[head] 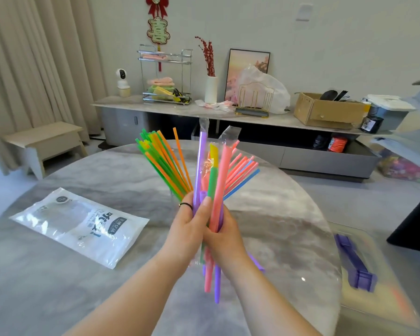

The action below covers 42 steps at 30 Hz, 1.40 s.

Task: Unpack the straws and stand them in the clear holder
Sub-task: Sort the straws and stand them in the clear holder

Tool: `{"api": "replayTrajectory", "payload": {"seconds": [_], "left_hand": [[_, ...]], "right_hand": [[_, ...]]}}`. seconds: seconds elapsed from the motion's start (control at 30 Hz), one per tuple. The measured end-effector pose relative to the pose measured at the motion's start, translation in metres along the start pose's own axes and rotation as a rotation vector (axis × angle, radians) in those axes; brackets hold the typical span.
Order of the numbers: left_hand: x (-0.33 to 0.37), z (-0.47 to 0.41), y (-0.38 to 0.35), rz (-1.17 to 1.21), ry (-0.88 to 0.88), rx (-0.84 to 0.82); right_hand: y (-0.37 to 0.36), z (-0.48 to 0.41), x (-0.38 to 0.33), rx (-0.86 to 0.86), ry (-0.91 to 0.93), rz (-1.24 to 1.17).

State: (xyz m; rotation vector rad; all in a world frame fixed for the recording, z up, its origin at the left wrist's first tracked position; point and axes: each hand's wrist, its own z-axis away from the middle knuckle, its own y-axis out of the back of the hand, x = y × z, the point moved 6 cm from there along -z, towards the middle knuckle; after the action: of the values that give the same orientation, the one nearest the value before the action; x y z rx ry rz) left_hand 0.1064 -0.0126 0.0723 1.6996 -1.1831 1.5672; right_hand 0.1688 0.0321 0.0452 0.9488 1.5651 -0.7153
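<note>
We see both hands, left (188, 229) and right (224, 235), clamped around the straws (204, 170) mid-air above the table (131, 275) (some wrapped); packaging bag (83, 224) lies near the left edge.

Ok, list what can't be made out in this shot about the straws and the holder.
All from the head view:
- Clear holder: cannot be picked out; the straws and both hands cover the table behind them.
- Straw count: hidden where the left hand and right hand close round the bundle.
- Which thick straws are wrapped: film glare blurs it.
- Empty bag: print too small.
</note>
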Motion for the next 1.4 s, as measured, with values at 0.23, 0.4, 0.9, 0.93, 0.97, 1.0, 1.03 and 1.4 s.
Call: {"api": "replayTrajectory", "payload": {"seconds": [0.23, 0.4, 0.9, 0.93, 0.97, 1.0, 1.03, 1.4], "left_hand": [[-0.010, -0.006, 0.033, -0.237, -0.078, 0.274], [-0.017, -0.009, 0.033, -0.220, -0.083, 0.267], [-0.044, -0.004, 0.060, -0.265, 0.044, 0.338], [-0.049, -0.003, 0.061, -0.256, 0.069, 0.339], [-0.052, -0.003, 0.062, -0.248, 0.091, 0.343], [-0.054, -0.002, 0.061, -0.248, 0.108, 0.344], [-0.054, -0.002, 0.060, -0.249, 0.122, 0.347], [-0.050, -0.002, 0.064, -0.236, 0.174, 0.364]], "right_hand": [[-0.030, -0.001, 0.024, -0.088, 0.029, 0.016], [-0.020, -0.002, 0.041, -0.050, 0.014, 0.035], [-0.036, 0.005, 0.051, -0.191, -0.041, 0.161], [-0.036, 0.005, 0.051, -0.189, -0.033, 0.182], [-0.036, 0.006, 0.048, -0.187, -0.013, 0.205], [-0.037, 0.006, 0.047, -0.183, 0.014, 0.228], [-0.038, 0.006, 0.046, -0.182, 0.047, 0.246], [-0.024, 0.011, 0.040, -0.039, 0.214, 0.525]]}}
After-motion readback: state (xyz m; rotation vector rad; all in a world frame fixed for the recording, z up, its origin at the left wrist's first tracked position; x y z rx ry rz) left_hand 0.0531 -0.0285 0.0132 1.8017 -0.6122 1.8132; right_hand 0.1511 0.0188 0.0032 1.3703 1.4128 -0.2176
